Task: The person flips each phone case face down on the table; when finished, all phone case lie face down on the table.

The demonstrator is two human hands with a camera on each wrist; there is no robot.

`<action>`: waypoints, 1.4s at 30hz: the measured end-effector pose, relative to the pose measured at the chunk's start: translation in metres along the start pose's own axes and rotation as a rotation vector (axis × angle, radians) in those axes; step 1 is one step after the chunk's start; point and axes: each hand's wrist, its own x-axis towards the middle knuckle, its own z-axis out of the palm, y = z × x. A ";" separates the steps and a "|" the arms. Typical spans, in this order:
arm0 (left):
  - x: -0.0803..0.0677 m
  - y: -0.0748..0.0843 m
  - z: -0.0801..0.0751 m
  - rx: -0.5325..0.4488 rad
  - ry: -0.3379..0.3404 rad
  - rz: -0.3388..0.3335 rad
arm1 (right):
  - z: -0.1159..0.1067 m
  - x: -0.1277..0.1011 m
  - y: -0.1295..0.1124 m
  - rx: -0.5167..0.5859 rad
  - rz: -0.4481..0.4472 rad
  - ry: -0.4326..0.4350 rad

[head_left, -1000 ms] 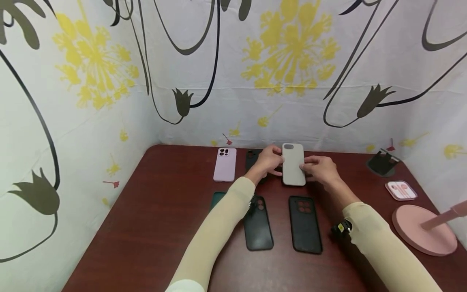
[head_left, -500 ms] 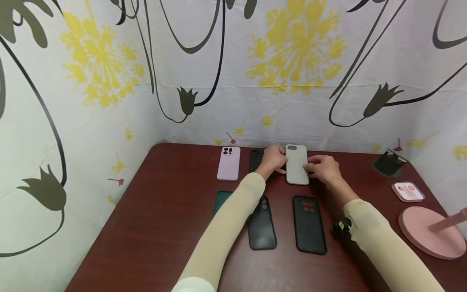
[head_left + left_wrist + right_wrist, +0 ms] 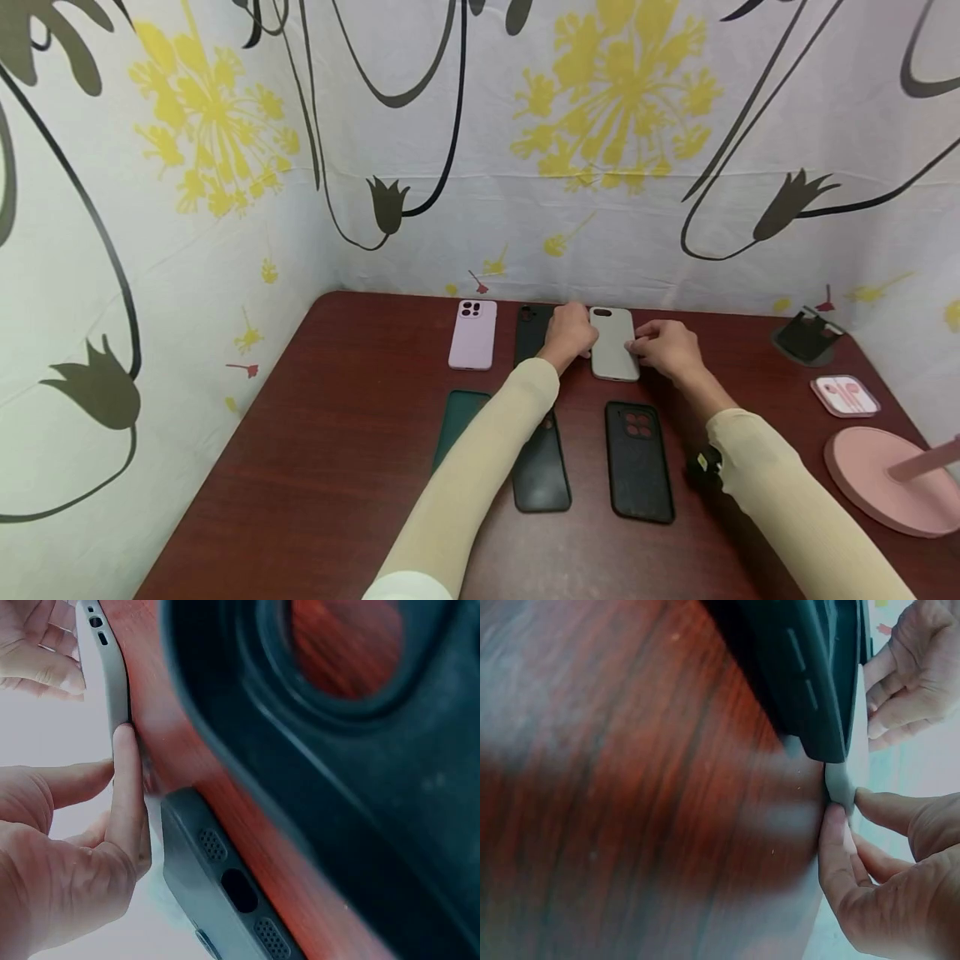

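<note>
A light grey phone case (image 3: 615,354) lies at the back of the table, between both hands. My left hand (image 3: 570,333) pinches its left edge; in the left wrist view the index fingertip and thumb of that hand (image 3: 82,859) meet the side of the case (image 3: 105,671). On the opposite edge, my right hand (image 3: 669,354) pinches with thumb and fingers, as the right wrist view shows for the hand (image 3: 904,881) and the case's corner (image 3: 840,784). A black phone case (image 3: 529,333) lies beside my left hand, partly hidden by it.
A lilac phone case (image 3: 473,337) lies at back left. Nearer are a green case (image 3: 459,421), a black case (image 3: 542,475) partly under the left sleeve, and another black case (image 3: 640,467). At right stand a dark stand (image 3: 808,335), an earphone box (image 3: 845,396) and a pink round base (image 3: 877,479).
The grey phone case, tilted up before, now lies flatter on the table, its top edge lower. My left hand has shifted slightly over its left edge. The head view has drifted slightly left.
</note>
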 end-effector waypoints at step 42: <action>-0.149 -0.014 -0.037 -0.610 -0.395 0.145 | -0.011 -0.120 0.010 0.347 0.135 -0.292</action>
